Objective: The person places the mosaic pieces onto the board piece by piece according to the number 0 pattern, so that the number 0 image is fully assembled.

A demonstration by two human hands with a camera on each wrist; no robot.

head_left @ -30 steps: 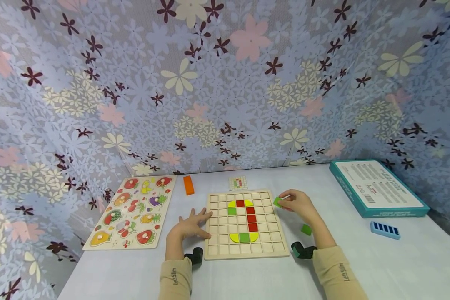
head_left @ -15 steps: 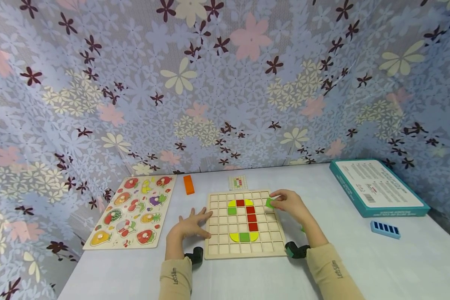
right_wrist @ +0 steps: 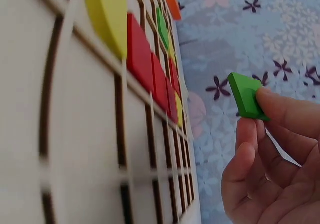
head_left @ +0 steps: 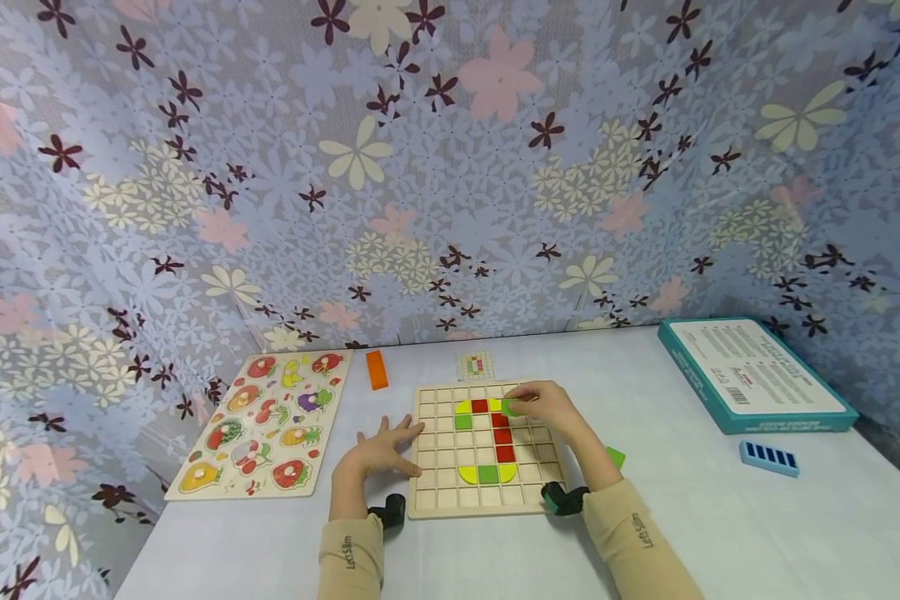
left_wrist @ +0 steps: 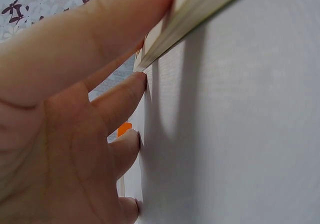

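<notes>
Between thumb and fingers my right hand (head_left: 546, 406) pinches a green square tile (right_wrist: 246, 95), held above the upper right of the wooden grid board (head_left: 435, 506). Set in the board's cells are red square tiles (head_left: 503, 437), yellow rounded corner tiles (head_left: 468, 475) and green squares such as the green tile (head_left: 462, 422). At the board's left edge, my left hand (head_left: 378, 450) lies with spread fingers, its thumb and a fingertip touching the rim. Another green tile (head_left: 615, 457) lies on the table right of the board.
Behind the board lies a small pattern card (head_left: 476, 365). An orange block (head_left: 377, 370) and a fruit puzzle board (head_left: 262, 425) are to the left. On the right are a teal box (head_left: 757, 375) and a blue slotted piece (head_left: 769, 458). A floral curtain (head_left: 450, 208) hangs behind.
My right hand has carried the green tile leftward from beside the board to above its upper right cells. The left hand has stayed at the board's edge.
</notes>
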